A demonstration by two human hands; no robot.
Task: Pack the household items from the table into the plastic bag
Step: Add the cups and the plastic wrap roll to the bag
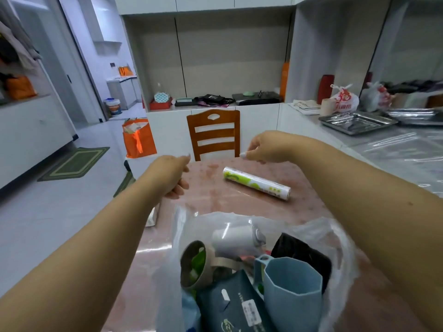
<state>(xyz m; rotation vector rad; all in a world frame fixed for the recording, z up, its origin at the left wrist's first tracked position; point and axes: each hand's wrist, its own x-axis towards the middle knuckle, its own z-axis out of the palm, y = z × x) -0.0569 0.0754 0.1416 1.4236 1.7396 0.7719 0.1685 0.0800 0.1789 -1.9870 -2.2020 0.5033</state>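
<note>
Bag nearest — roll below fingers

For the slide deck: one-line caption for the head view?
Both hands, left and right, reach empty over the wrap roll beyond the filled plastic bag.

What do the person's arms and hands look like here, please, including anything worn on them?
Both forearms are bare, with no sleeves, watch or bracelets in view. The right hand has long, pale fingernails; the left hand shows one too. No rings are visible.
</note>
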